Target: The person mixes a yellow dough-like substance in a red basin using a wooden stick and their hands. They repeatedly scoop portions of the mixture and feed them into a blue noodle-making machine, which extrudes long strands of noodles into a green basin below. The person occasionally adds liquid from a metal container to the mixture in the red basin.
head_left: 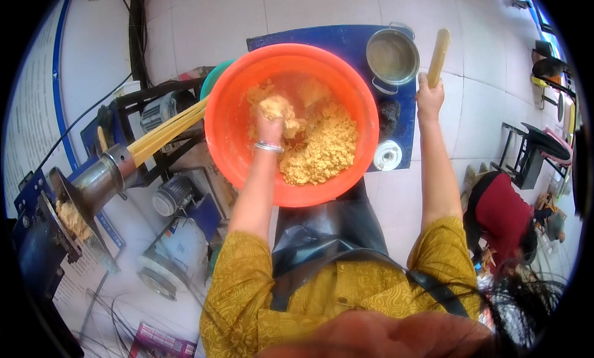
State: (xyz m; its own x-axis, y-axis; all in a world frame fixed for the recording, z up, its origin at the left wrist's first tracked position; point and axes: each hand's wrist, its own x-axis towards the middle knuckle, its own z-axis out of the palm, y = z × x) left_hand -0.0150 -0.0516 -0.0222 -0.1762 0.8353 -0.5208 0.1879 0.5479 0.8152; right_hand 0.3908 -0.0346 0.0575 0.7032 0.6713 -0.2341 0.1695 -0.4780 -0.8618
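An orange plastic basin in front of me holds crumbly yellow dough. Inside it, my left hand, with bangles at the wrist, is closed on a clump of the dough; the clump covers most of the fingers. Out to the right of the basin, my right hand is wrapped round the lower end of a pale tan stick, which points away from me and looks wooden. Just left of that stick stands a metal pot with wire handles.
At left is a metal extruding machine; yellow strands reach from it to the basin's rim, and dough sits in its hopper. A blue board lies under the basin and pot. A person in dark red is low at right.
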